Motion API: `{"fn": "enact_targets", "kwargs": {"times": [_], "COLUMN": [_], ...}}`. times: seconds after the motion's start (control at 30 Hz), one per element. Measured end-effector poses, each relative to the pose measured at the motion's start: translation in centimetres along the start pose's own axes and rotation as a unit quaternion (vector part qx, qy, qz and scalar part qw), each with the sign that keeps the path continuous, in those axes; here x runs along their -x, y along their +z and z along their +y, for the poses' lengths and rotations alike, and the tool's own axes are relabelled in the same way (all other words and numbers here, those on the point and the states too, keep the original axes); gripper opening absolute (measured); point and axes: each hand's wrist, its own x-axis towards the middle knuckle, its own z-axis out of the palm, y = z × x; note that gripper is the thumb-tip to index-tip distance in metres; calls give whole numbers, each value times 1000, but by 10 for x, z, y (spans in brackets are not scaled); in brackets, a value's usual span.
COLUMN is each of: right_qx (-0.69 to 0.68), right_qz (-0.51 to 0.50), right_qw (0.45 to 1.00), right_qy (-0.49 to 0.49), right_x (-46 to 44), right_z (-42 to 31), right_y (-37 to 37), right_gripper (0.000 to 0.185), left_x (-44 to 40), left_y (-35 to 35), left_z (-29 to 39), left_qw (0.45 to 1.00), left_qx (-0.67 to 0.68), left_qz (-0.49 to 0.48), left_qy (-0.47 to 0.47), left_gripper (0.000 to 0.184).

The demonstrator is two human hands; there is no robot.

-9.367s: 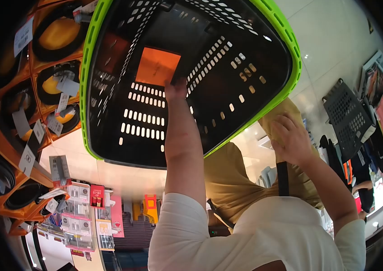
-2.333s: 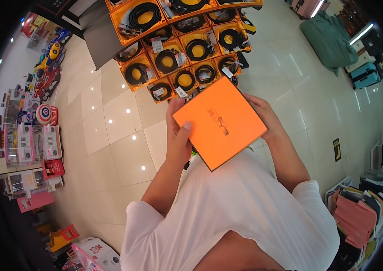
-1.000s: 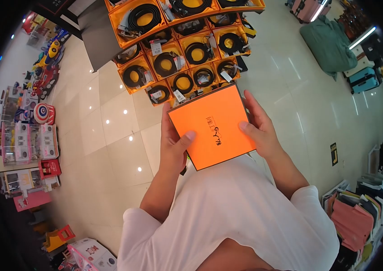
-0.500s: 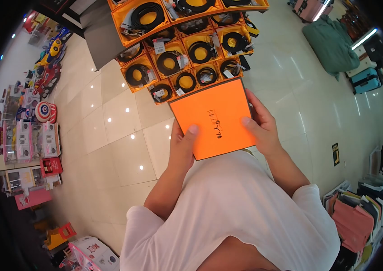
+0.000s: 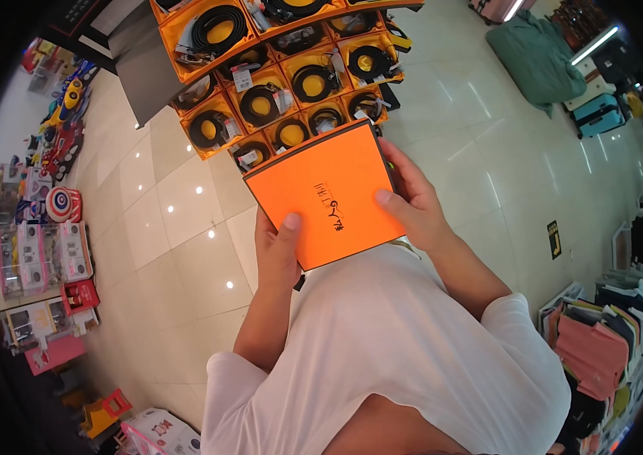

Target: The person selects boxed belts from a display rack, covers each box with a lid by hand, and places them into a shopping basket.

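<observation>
A flat square orange box [image 5: 329,197] with dark edges and black writing on its top is held in front of my white shirt. My left hand [image 5: 279,246] grips its left side, thumb on top and the other fingers mostly hidden beneath. On the right side my right hand [image 5: 416,201] holds it the same way, its thumb on the top face and fingers along the edge and under. Beyond the box stands a display rack [image 5: 249,80] of orange compartments with coiled black belts and white tags. The box overlaps the rack's lowest row in view.
A grey panel [image 5: 139,64] juts out left of the rack. Toys and boxed goods [image 5: 44,258] line the left side. At the right are folded clothes [image 5: 591,356], a green covered pile [image 5: 534,64] and a blue suitcase [image 5: 598,114]. Glossy floor tiles [image 5: 185,265] lie between.
The box, previously lying in the black basket, is now held in both hands. Since half a second ago, hands, box and rack have shifted left in view.
</observation>
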Motion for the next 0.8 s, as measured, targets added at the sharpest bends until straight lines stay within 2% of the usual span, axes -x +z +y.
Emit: {"fn": "enact_targets", "kwargs": {"times": [0.2,0.27,0.37,0.5,0.6,0.67,0.8], "right_qx": [34,102,41,2,1,17,17], "right_qz": [33,37,49,83,111,129,147], "right_qw": [999,993,995,988,983,977,967], "right_qy": [-12,40,72,131,146,168,207], "right_x": [1,-1,-1,2,4,9,22], "right_z": [14,20,25,26,38,47,72], "right_y": [-1,-5,-8,-14,-25,-35,-49], "right_gripper": [65,68,69,67,65,63,63], "left_x": [-1,-1,-3,-8,-8,-9,-16], "left_y": [-7,-7,-5,-14,-17,-21,-39], "left_z": [-5,-8,-12,-28,-36,-43,-70], "left_qw": [1000,998,998,997,988,974,958], "left_qx": [2,-50,-11,-24,-101,-153,-150], "left_qz": [-22,-28,-32,-43,-34,-68,-83], "left_qy": [4,-9,-46,-56,-112,-152,-230], "left_gripper": [61,63,63,62,63,71,68]}}
